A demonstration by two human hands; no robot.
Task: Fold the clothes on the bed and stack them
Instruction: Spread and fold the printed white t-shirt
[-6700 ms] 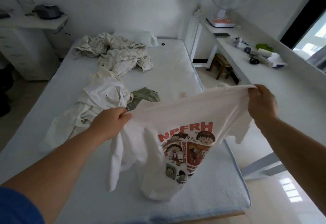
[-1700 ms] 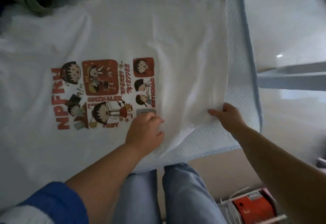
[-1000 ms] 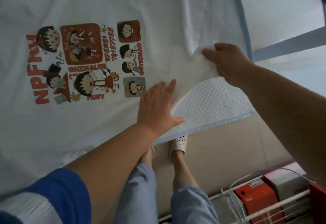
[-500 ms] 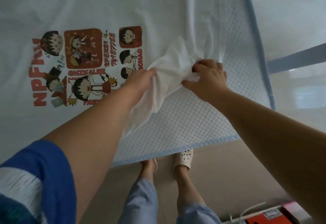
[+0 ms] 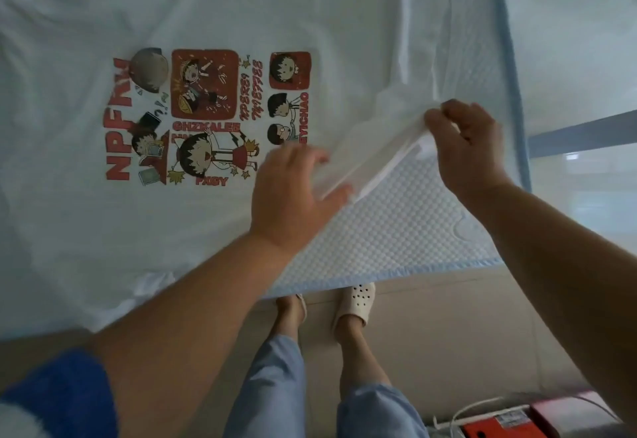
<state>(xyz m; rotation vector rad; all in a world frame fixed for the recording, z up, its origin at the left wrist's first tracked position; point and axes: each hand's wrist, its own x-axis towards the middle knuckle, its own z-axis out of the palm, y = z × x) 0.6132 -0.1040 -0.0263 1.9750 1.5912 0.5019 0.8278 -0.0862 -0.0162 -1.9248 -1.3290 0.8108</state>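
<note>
Since half a second ago, the bunched corner of cloth between the hands has been pulled out into a straight lifted flap. At the right of the frame, the fingertips (image 5: 435, 117) of the right hand (image 5: 470, 148) pinch the hem corner of the white T-shirt (image 5: 327, 24) and hold it above the quilted mattress (image 5: 396, 230). The left hand (image 5: 293, 192), in the centre of the frame, lies flat on the cloth with its fingers straight and close together, pressing along the line where the fold should turn. The shirt lies print-side up over the upper and left part of the frame. Its long axis runs left to right, with the hem at the right; the collar end is out of view at the left, I think. The task seems to be at its beginning: this first shirt is spread but not yet folded, and no stack is visible. The other clothes on the bed are outside the frame now.
</note>
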